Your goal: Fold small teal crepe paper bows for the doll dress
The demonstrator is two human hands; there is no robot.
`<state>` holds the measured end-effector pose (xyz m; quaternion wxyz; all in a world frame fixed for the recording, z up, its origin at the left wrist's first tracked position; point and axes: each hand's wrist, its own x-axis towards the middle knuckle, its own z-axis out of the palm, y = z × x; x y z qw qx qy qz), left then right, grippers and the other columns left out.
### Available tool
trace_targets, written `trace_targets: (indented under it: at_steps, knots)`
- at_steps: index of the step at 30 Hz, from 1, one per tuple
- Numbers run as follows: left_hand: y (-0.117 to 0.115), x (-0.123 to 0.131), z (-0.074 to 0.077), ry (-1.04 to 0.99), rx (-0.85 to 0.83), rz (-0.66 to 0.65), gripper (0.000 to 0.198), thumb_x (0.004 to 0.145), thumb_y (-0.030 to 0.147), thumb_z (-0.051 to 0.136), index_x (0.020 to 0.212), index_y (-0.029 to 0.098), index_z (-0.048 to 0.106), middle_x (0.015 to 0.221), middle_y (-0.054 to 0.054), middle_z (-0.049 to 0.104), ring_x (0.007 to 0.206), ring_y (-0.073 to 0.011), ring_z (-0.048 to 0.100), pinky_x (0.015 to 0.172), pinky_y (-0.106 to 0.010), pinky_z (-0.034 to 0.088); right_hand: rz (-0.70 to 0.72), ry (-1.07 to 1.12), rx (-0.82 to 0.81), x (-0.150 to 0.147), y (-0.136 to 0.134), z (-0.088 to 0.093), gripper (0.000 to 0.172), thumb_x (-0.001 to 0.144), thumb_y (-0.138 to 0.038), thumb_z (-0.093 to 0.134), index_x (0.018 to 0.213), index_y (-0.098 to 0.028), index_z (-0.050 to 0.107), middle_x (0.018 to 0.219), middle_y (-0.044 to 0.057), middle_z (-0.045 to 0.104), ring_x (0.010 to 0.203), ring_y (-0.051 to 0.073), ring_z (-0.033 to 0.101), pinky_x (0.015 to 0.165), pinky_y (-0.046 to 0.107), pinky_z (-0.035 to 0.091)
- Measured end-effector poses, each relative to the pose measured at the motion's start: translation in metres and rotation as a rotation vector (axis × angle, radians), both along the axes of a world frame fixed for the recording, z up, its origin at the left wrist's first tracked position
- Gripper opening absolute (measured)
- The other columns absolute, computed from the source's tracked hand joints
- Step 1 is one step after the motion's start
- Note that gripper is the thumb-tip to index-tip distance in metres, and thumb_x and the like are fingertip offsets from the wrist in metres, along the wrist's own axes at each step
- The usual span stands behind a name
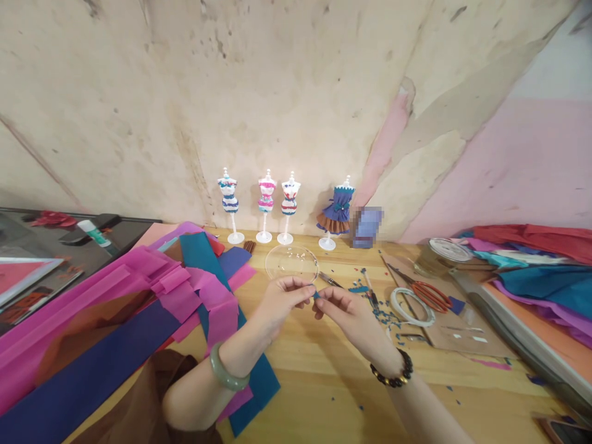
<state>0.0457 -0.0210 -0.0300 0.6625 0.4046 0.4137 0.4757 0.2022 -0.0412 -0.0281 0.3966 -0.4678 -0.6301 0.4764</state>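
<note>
Grip: left hand (282, 300), right hand (346, 309) on half-hidden blue scrap (316, 295)

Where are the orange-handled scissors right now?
Head view, right of the right hand: the scissors lie on the brown cardboard, beside the white tape ring.

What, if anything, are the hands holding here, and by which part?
A small blue scrap, pinched from both sides: the left hand grips its left end, the right hand its right end. It is too small to tell its material.
</note>
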Motion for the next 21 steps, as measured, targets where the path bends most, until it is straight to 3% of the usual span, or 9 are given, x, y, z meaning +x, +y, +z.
trace_targets:
  at_steps: [10,17,21]
  knots:
    - [0.0011,-0.0005,-0.0023,-0.048,-0.014,-0.017,0.029,0.056,0.034,0.082,0.064,0.014,0.063,0.056,0.002,0.057,0.055,-0.0082,0.049,0.058,-0.024,0.037,-0.02,0.043,-0.016,0.0018,0.0026,-0.0013,0.025,0.076,-0.043,0.062,0.076,-0.018,0.064,0.065,0.0,0.065,0.062,0.014,0.06,0.066,0.029,0.049]
    - [0.0018,-0.0036,0.0031,0.202,0.215,-0.061,0.028,0.064,0.028,0.075,0.088,0.018,0.065,0.08,-0.002,0.066,0.073,-0.0139,0.058,0.065,-0.025,0.043,-0.102,-0.052,0.065,0.0048,0.0011,0.0023,0.024,0.078,-0.041,0.06,0.08,-0.018,0.066,0.067,0.001,0.066,0.064,0.015,0.06,0.064,0.029,0.05]
    - [0.0016,-0.0058,0.0037,0.398,0.367,-0.118,0.012,0.071,0.026,0.068,0.079,0.017,0.067,0.071,-0.001,0.065,0.064,-0.0121,0.053,0.06,-0.024,0.041,-0.108,-0.166,0.181,0.0051,-0.0016,0.0052,0.019,0.079,-0.035,0.058,0.08,-0.018,0.067,0.069,0.002,0.067,0.067,0.017,0.061,0.066,0.03,0.05]
